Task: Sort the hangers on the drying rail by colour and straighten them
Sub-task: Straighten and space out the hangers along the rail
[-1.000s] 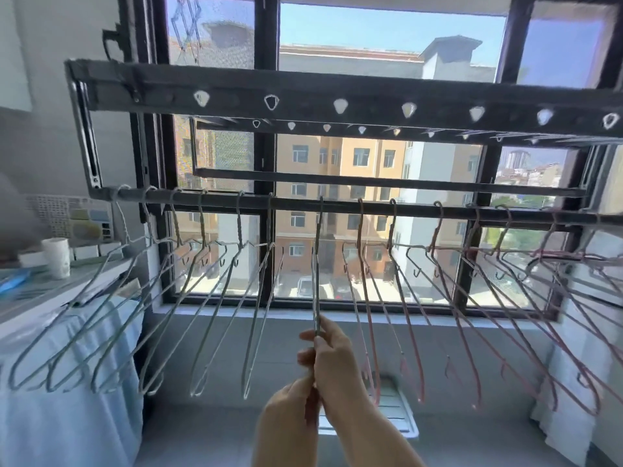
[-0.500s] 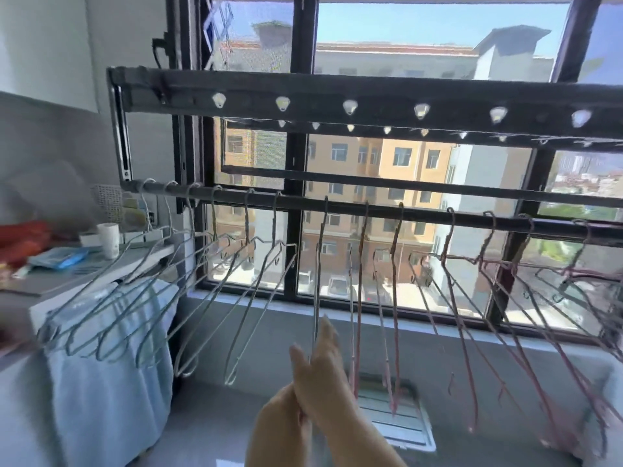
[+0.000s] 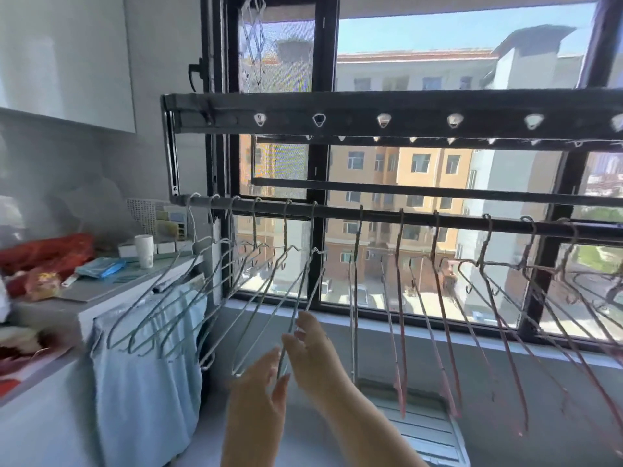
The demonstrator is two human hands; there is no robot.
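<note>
Wire of silver hanger [image 3: 313,230] pinched in right hand [image 3: 313,353] grip; left hand [image 3: 259,389] released, fingers straight.

The left hangers [image 3: 188,298] are silver-grey; the right hangers [image 3: 445,315] are pink. Rail [image 3: 448,220] and window frame [image 3: 318,163]: black. Cloth [image 3: 145,399]: pale blue. Cup [image 3: 144,246]: white. Bag [image 3: 50,249]: red.

No words, labels, brands or numbers can be read; any print on the packets [image 3: 43,281] on the counter [image 3: 97,292] is blurred.
</note>
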